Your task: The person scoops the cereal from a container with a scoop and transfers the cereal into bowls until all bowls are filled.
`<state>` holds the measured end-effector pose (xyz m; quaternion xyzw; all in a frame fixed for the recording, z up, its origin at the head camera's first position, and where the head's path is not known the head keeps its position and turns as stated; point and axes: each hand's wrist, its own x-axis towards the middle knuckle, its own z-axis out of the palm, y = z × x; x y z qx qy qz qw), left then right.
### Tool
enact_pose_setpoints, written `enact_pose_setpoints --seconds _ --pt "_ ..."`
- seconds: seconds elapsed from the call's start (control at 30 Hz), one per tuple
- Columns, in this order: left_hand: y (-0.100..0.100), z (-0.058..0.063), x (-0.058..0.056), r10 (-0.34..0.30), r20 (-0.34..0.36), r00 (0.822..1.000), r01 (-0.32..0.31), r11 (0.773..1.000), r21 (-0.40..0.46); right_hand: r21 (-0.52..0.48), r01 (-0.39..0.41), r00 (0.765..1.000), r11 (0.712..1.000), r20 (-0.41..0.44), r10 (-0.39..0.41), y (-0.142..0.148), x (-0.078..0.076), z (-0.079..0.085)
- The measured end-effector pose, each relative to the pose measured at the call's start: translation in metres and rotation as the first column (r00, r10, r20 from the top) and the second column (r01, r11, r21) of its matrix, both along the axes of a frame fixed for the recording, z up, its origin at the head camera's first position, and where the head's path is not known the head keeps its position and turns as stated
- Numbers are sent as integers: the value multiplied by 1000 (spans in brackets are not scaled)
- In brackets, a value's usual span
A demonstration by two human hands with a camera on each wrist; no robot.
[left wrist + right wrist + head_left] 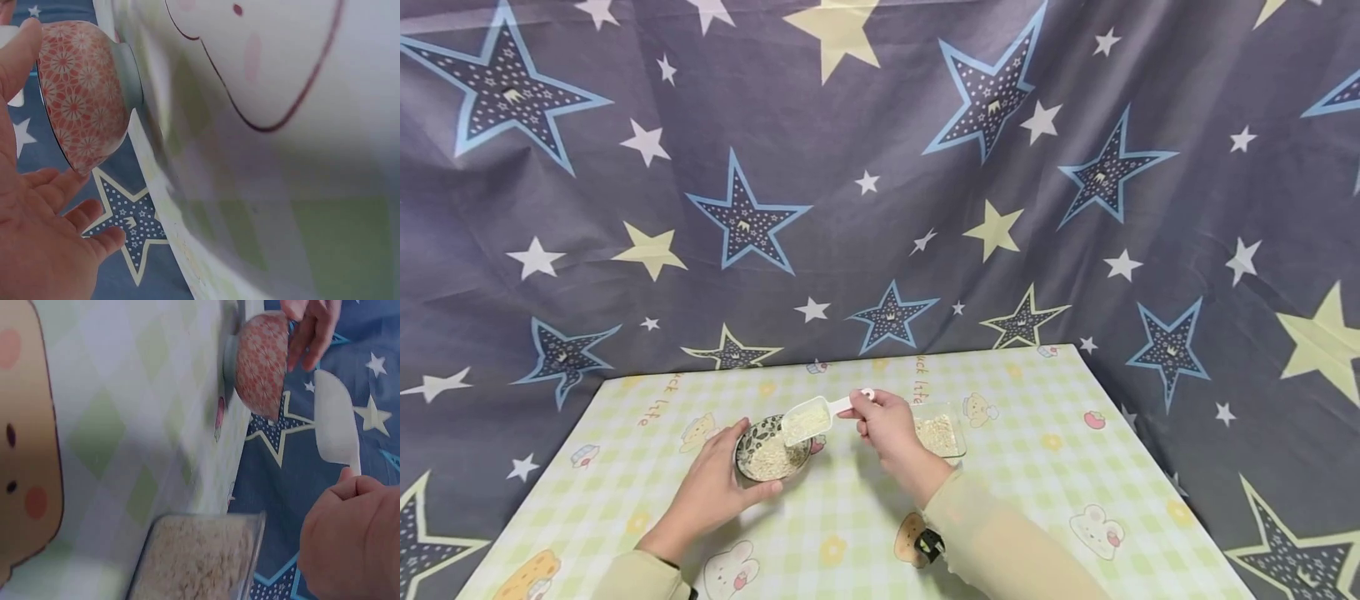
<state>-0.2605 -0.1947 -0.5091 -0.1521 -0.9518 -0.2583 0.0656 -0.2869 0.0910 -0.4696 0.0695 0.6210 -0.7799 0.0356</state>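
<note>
My left hand (pixel 715 477) holds a small bowl (pixel 81 94) by its rim, the thumb on one side and fingers on the other. Red flower patterns cover the bowl's outside; its inside has a dark leafy pattern, and oat flakes (pixel 772 461) lie in the bottom. With my right hand (pixel 889 429) I grip the handle of a white scoop (pixel 334 419). The scoop hangs over the bowl's far right rim, its pan holding a pale, fine-grained heap (pixel 808 419).
A clear rectangular container (pixel 258 540) of oat flakes stands right of the bowl, partly behind my right hand. Both stand on a green-checked tablecloth (pixel 1022 500) with cartoon prints. A dark star-patterned curtain (pixel 850 233) rises behind the table's far edge.
</note>
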Motion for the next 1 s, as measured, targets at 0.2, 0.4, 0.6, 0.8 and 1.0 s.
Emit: enact_pose_setpoints --seconds 0.2,0.4,0.6,0.8,1.0 --pt "4 0 -4 2 -23 1000 -2 1000 -8 52 24 997 998 -81 -19 -15 5 0" --pt "6 1 -2 6 -15 1000 -6 1000 -5 161 -7 973 987 -226 44 -22 11 -3" --pt "7 3 -2 11 -1 1000 -11 1000 2 364 -26 882 931 -430 192 -23 20 -6" --pt "8 3 -2 7 -7 1000 -7 1000 6 479 -20 795 878 -525 305 -21 27 -4" --pt "8 2 -3 8 -7 1000 -8 1000 15 306 4 908 952 -401 124 -10 23 5"
